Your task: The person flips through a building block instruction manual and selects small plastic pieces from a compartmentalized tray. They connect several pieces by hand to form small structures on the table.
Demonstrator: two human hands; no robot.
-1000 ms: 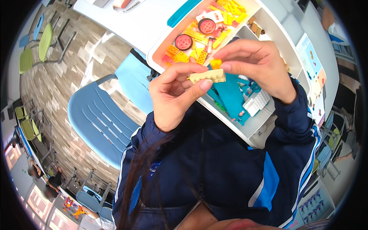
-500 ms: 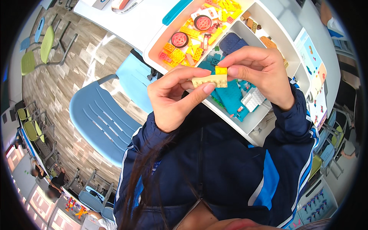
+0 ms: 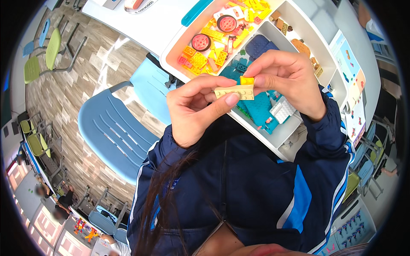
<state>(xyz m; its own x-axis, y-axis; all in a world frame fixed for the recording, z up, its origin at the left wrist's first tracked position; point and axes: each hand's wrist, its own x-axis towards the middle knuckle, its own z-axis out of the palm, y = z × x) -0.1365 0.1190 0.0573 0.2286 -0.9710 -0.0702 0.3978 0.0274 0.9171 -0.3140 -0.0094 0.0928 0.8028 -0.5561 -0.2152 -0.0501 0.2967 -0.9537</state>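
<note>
Between the thumb and fingers of my left hand [image 3: 198, 104] is a long pale-yellow toy brick [image 3: 240, 92], its studded face turned toward me. My right hand [image 3: 287, 81] pinches a small bright-yellow brick [image 3: 246, 80] by its right side. The small brick sits against the far edge of the long one, near its right end; whether the two are joined I cannot tell. Both hands hover over the near side of a white sorting tray [image 3: 294, 147]. Teal pieces [image 3: 255, 111] and a white studded piece [image 3: 282, 110] lie in the compartment below them.
Yellow, orange and red bricks with two red-hubbed wheels [image 3: 201, 42] fill the tray's left compartment. Brown pieces [image 3: 301, 46] lie at its right. An illustrated sheet [image 3: 348, 68] rests right of the tray. A blue chair [image 3: 117, 132] stands to my left, and other people are farther off.
The bricks have tilted slightly in my fingers, so the small yellow one shows less of its studded top. Both hands stay nearly in place.
</note>
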